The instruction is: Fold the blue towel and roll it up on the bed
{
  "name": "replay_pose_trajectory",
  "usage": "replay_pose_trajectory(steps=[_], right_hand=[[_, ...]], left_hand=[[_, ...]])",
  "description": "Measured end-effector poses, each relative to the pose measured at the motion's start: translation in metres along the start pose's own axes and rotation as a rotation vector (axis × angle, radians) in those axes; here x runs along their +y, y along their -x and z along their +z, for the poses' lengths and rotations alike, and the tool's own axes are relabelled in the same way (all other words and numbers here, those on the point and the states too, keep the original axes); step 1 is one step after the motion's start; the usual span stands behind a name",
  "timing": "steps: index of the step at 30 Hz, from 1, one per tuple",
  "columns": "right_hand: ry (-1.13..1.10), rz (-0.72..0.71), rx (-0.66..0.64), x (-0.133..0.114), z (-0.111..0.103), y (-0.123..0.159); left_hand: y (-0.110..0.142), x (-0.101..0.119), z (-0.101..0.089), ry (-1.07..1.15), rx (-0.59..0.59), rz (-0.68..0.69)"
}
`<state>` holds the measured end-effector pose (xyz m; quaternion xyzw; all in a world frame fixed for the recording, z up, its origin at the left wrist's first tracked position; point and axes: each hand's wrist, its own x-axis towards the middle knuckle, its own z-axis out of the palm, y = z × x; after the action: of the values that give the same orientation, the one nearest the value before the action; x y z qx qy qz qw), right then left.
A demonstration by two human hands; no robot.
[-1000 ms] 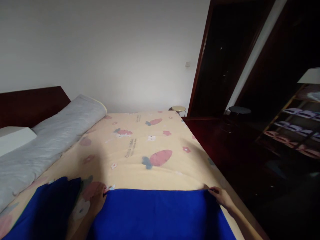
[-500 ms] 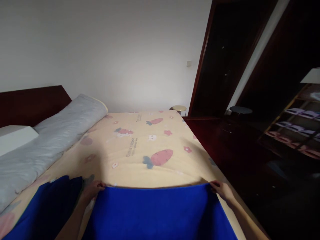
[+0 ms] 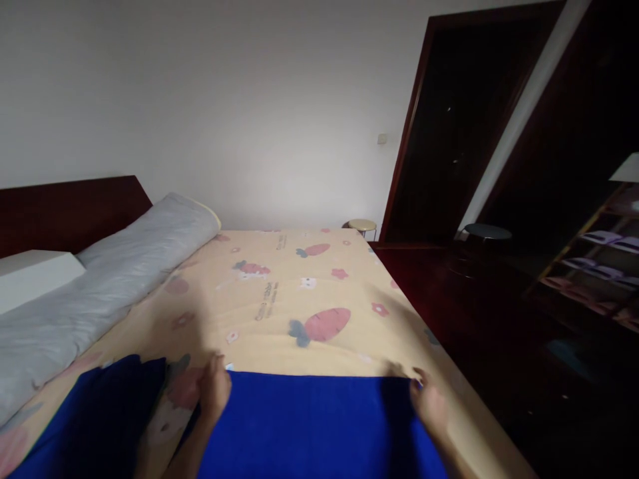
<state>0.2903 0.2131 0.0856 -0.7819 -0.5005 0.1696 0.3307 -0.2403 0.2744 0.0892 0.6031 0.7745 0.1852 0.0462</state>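
A bright blue cloth (image 3: 314, 426) lies spread across the near end of a bed with a cream sheet (image 3: 279, 299) printed with carrots and flowers. My left hand (image 3: 214, 392) rests at the cloth's far left corner, fingers stretched forward. At the far right corner sits my right hand (image 3: 426, 402), fingers closed on the cloth's edge. A second patch of blue cloth (image 3: 94, 419) lies to the left of my left arm.
A long grey bolster (image 3: 100, 286) lies along the dark wooden headboard (image 3: 64, 209) on the left, beside a white box (image 3: 34, 276). Beyond the bed stand a small round stool (image 3: 362, 226) and a dark doorway (image 3: 449, 126). A rack with shoes (image 3: 594, 266) stands at right.
The blue cloth's far edge was lifted half a second ago and now lies flat on the sheet. My left hand went from gripping the corner to fingers stretched out.
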Motion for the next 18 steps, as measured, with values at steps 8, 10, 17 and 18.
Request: replay_pose_trajectory(steps=[8, 10, 17, 18], right_hand=[[0.154, -0.529, -0.363, -0.088, 0.147, 0.104], [0.284, -0.473, -0.365, -0.059, 0.128, 0.093], [0.537, -0.232, -0.166, 0.098, 0.01, 0.033], [0.547, -0.238, -0.142, 0.099, 0.009, 0.034]], left_hand=[[0.113, 0.128, 0.108, -0.082, -0.151, 0.563], [0.103, 0.089, 0.098, -0.176, -0.173, 0.507], [0.041, -0.085, 0.027, -0.535, -0.094, 0.133], [0.041, -0.082, 0.024, -0.534, -0.074, 0.133]])
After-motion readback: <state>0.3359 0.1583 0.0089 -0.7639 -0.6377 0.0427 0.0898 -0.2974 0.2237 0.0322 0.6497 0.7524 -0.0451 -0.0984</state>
